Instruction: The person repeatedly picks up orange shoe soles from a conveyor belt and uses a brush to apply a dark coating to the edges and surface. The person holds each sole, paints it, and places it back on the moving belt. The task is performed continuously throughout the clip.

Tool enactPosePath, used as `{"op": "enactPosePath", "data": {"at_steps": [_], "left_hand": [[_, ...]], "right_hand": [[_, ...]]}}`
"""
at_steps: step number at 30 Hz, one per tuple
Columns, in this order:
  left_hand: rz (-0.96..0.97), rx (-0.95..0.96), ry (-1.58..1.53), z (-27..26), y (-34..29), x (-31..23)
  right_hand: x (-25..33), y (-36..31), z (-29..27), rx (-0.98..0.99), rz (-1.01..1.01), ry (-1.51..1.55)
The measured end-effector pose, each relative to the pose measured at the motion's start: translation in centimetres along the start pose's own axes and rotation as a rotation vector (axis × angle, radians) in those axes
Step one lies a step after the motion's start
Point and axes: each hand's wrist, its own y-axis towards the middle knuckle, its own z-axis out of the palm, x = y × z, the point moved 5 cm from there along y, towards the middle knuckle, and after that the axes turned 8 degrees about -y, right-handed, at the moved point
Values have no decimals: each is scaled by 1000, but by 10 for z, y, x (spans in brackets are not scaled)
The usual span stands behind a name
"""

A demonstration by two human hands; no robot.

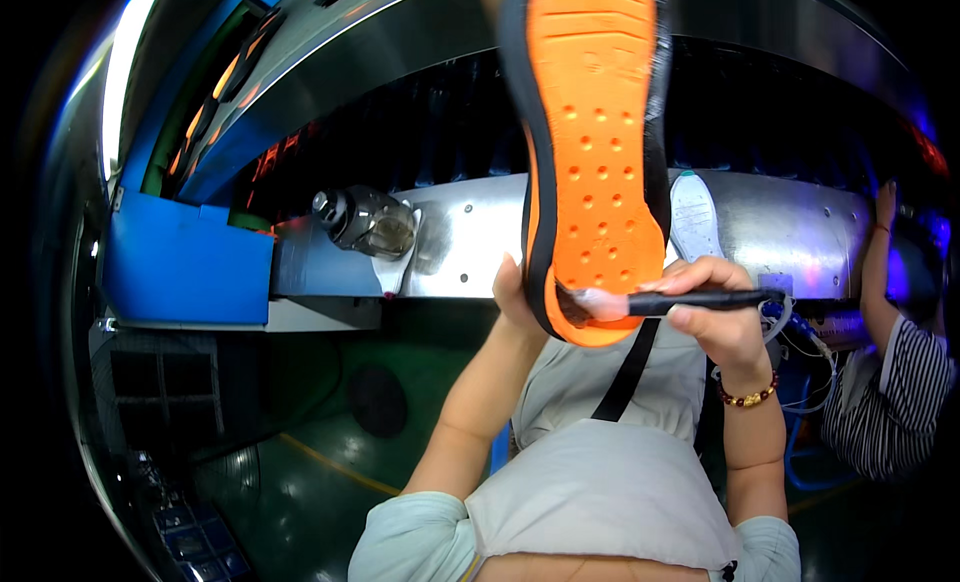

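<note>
An orange shoe sole with a black raised rim stands upright before me, its dimpled face toward the view. My left hand grips its lower left edge near the heel; most of those fingers are hidden behind the sole. In my right hand is a brush with a black handle, pinched between thumb and fingers. The brush's pale end lies across the heel, and its dark bristles reach the inner left rim. Behind the sole, a white sole-shaped piece rests on the metal bench.
A dark see-through bottle lies tilted over a white piece on the bench. Orange-and-black soles sit along the left beside a blue machine housing. At the right, a person in a striped top reaches toward the bench.
</note>
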Motion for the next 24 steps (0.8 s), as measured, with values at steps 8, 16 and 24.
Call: {"op": "enactPosePath", "data": {"at_steps": [8, 16, 24], "left_hand": [[-525, -5, -72, 9, 4, -9], [-938, -200, 344, 7, -6, -4], [-1131, -181, 543, 14, -13, -9]], "right_hand": [[33, 8, 3, 188, -215, -502], [43, 5, 6, 531, -251, -520], [55, 3, 10, 761, -176, -723]]}}
